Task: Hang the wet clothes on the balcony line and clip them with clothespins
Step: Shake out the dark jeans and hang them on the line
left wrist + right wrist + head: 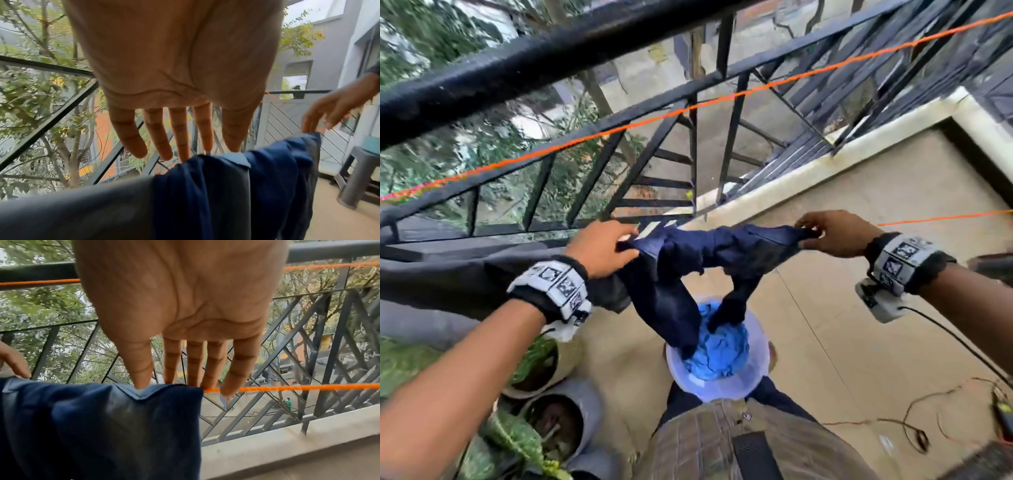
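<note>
A dark navy garment (722, 246) (205, 194) (102, 418) hangs bunched over the near orange line (945, 217) (287, 388). My left hand (628, 245) (205, 151) pinches the garment's left top edge by a pale label. At the right end my right hand (806, 236) (156, 384) pinches the fold, thumb in front and fingers behind the line. One trailing end of the garment reaches down to the blue clothes (719, 353) heaped in a white bucket (678, 373) on the floor below. A grey cloth (482, 274) (82, 211) hangs on the same line to the left. I see no clothespins.
A second orange line (722, 101) (329, 266) runs farther out, just inside the black railing (551, 58). Potted plants (534, 363) stand at the lower left. A grey stool (357, 178) is at the right, and thin wires (914, 421) lie on the tiled floor.
</note>
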Demonstrator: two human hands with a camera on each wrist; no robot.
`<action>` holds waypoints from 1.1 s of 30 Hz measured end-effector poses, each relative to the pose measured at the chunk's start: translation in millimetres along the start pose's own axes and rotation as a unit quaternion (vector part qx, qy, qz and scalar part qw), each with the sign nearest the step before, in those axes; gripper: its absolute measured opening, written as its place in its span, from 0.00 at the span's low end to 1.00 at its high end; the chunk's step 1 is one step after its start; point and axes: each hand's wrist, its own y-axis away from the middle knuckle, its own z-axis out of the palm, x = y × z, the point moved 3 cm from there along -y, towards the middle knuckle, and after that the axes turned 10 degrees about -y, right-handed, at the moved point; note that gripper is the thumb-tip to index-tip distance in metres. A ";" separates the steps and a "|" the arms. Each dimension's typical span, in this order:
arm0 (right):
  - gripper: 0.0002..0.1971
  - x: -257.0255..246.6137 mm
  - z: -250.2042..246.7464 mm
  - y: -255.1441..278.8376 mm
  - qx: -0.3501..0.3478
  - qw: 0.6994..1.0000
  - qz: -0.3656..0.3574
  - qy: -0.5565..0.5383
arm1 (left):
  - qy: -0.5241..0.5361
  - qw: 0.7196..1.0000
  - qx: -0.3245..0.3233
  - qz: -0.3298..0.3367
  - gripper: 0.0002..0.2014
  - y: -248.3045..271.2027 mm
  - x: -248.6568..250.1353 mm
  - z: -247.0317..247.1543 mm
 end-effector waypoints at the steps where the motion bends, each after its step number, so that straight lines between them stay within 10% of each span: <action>1: 0.18 4.0 2.4 9.6 0.014 1.000 -0.015 -0.004 | -0.016 1.000 0.002 0.004 0.25 8.9 -1.7 9.8; 14: 0.09 35.0 6.8 39.0 0.175 0.980 -0.095 -0.017 | 0.077 0.988 0.135 0.003 0.08 19.3 -8.5 22.2; 19: 0.09 21.7 -46.4 55.5 0.186 0.969 -0.158 -0.048 | 0.178 0.967 0.181 0.025 0.30 24.6 -15.8 -15.2; 27: 0.14 29.2 -148.0 45.6 0.216 0.934 -0.064 -0.278 | 0.301 0.915 0.264 0.055 0.14 -10.1 -5.6 -106.1; 33: 0.09 24.0 -130.6 -1.4 0.144 0.984 0.068 -0.082 | 0.098 0.983 0.154 -0.020 0.14 -67.4 6.7 -69.4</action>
